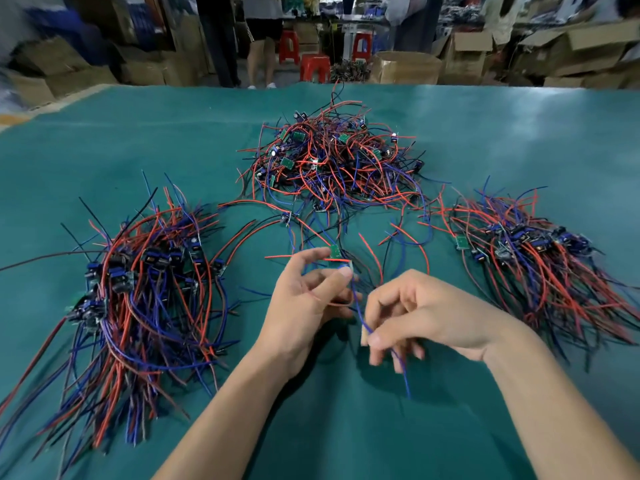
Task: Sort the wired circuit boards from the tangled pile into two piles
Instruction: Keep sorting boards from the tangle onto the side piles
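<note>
A board (335, 252) is pinched by the left hand (306, 303), its blue wire (360, 315) pinched by the right hand (422, 318), tangle (332, 161) beyond, piles either side.

A broad table covered in smooth teal-green matting (145, 140) carries three heaps: a tangled mound of red, blue and black wired circuit boards (332, 161) at 12 o'clock, a combed-out bundle of wired boards (145, 299) at 9 o'clock, another (540, 258) at 3 o'clock.
</note>
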Tool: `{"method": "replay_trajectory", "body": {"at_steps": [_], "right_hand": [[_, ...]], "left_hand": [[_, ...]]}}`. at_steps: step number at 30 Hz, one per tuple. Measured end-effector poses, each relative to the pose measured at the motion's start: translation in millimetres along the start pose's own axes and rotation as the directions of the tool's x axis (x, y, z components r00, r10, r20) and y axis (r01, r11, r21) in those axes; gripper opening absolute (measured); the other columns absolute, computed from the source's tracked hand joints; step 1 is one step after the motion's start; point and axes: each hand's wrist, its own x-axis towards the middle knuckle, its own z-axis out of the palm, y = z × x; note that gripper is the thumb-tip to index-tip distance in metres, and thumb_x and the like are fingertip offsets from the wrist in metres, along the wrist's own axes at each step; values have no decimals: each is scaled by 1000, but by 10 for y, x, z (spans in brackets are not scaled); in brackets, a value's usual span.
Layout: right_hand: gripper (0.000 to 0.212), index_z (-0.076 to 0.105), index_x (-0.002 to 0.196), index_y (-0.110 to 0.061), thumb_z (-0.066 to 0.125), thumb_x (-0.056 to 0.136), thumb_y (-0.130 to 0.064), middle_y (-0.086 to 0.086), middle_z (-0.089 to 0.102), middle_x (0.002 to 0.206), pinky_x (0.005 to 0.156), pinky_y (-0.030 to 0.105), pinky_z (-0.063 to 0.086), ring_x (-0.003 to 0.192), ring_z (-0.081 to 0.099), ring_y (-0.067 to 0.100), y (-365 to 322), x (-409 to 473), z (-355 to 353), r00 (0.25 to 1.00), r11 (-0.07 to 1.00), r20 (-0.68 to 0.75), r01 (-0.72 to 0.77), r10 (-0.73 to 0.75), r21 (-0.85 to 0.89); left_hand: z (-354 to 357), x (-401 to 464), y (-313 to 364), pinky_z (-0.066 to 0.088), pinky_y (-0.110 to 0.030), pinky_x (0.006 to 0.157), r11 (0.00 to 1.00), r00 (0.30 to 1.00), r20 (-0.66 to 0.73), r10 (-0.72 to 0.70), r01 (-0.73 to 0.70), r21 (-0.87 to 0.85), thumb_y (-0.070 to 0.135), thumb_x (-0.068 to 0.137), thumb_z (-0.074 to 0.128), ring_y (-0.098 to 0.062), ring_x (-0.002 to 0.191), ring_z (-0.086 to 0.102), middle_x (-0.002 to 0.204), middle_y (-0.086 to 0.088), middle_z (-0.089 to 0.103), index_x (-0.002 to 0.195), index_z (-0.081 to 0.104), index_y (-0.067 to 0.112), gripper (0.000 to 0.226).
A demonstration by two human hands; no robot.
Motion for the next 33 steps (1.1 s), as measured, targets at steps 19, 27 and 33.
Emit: {"method": "replay_trajectory", "body": {"at_steps": [19,27,33], "right_hand": [[10,73,85,-14,72,74,-13,7,68,83,52,20,48,63,64,15,30,150,-61,801,742,-597,367,54,561],[14,80,83,-12,76,70,-16,18,75,92,55,20,48,68,68,16,88,224,46,882,822,-469,305,-53,481],[40,81,89,-2,85,61,-30,9,70,76,50,19,50,57,61,12,104,225,38,869,848,-495,270,-11,456]], "left_hand": [[7,-22,-33,55,-25,64,973,989,3,146,-144,181,-1,82,75,-20,78,72,94,-13,75,114,52,8,40],[60,-96,10,52,-23,54,975,983,183,-10,-31,219,40,86,66,-22,68,71,83,-14,74,93,64,-5,45],[88,-94,1,39,-24,41,948,978,206,-18,-49,316,40,96,58,-19,47,55,66,-11,67,71,67,16,36]]}}
